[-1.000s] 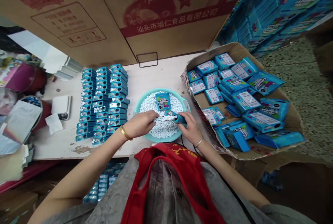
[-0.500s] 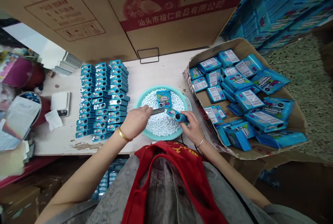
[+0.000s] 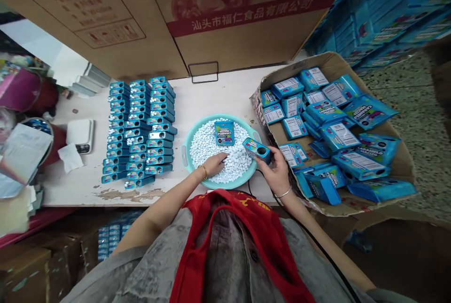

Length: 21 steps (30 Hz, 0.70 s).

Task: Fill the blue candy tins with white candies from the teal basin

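A: What is the biggest thing you can see from over there?

B: From my far-off seat, I see brown cardboard (image 3: 253, 44) with red printing, up at the far side. A white table (image 3: 197, 101) is in front of it. Its paint is worn off near the left of the near edge.

A: What else is big?

B: I see a cardboard tray (image 3: 334, 66) on the right. Loose boxes (image 3: 340, 135), all blue, lie in it every which way. On the left, three lines of blue boxes (image 3: 137, 129) stand squeezed side by side. Between those and the tray is a round green tub (image 3: 229, 185). Farther left sits a white scale (image 3: 81, 136).

A: And the hands?

B: The right hand (image 3: 276, 171) is pinching a blue box (image 3: 256, 149) between thumb and fingers, over the right side of the tub. I can see a dark round hole in its end. The left hand (image 3: 214, 164) is in the near part of the tub, fingers bent and close together, tips down in the sweets. I can't tell if they pinch anything.

A: And the small things?

B: One blue pack (image 3: 224, 133) lies on the sweets, just past the left hand. The white sweets (image 3: 204, 148) are littlest, and they fill the tub.
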### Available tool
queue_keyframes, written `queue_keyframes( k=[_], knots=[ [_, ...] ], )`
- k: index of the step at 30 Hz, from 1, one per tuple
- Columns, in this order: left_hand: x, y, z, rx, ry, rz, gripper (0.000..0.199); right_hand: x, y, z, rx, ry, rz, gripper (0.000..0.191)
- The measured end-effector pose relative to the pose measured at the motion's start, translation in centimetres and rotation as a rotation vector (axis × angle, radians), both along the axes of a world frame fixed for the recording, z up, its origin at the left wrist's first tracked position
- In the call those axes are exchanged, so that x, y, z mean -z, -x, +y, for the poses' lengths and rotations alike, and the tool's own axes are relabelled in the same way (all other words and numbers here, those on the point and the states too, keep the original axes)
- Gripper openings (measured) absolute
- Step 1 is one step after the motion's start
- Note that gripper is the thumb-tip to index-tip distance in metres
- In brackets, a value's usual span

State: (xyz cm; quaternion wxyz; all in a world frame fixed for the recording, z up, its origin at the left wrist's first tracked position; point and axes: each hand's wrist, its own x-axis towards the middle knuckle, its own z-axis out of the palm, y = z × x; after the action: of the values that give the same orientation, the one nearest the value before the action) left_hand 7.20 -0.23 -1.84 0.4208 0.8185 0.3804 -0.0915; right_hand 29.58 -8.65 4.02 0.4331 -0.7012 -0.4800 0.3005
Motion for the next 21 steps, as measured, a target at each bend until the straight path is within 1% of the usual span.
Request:
queue_keyframes(
  k=[2, 3, 5, 8, 11, 13, 15, 18, 21],
  knots=[
    [-0.9, 0.7, 0.3, -0.004, 0.034, -0.080, 0.031, -0.2, -0.1, -0.1, 0.008, 0.003, -0.012, 0.043],
    [-1.6, 1.2, 0.5, -0.002, 0.039, -0.111, 0.030, -0.3, -0.2, -0.1, 0.009, 0.001, -0.027, 0.042],
    [-3.5, 2.4, 0.9, 0.009, 0.020, -0.156, 0.030, -0.8, -0.4, -0.1, -0.001, -0.011, -0.072, 0.040],
    [-7.3, 3.9, 1.9, 0.033, -0.029, -0.202, 0.030, -1.3, -0.4, 0.1, -0.064, -0.044, -0.152, 0.033],
    [-11.5, 4.3, 2.9, 0.076, -0.078, -0.186, 0.029, -1.3, 0.3, 0.5, -0.175, -0.081, -0.210, 0.030],
    [-13.9, 3.8, 3.4, 0.131, -0.127, -0.119, 0.027, -1.1, 1.0, 0.6, -0.242, -0.098, -0.227, 0.033],
    [-16.1, 2.8, 3.8, 0.209, -0.180, 0.000, 0.024, -0.9, 1.7, 0.7, -0.291, -0.110, -0.229, 0.037],
    [-18.6, 0.8, 3.6, 0.299, -0.249, 0.211, 0.025, -0.7, 2.6, 0.8, -0.345, -0.137, -0.229, 0.038],
    [-20.8, -1.1, 2.6, 0.298, -0.321, 0.315, 0.028, -0.6, 3.1, 0.8, -0.370, -0.157, -0.223, 0.039]
  ],
)
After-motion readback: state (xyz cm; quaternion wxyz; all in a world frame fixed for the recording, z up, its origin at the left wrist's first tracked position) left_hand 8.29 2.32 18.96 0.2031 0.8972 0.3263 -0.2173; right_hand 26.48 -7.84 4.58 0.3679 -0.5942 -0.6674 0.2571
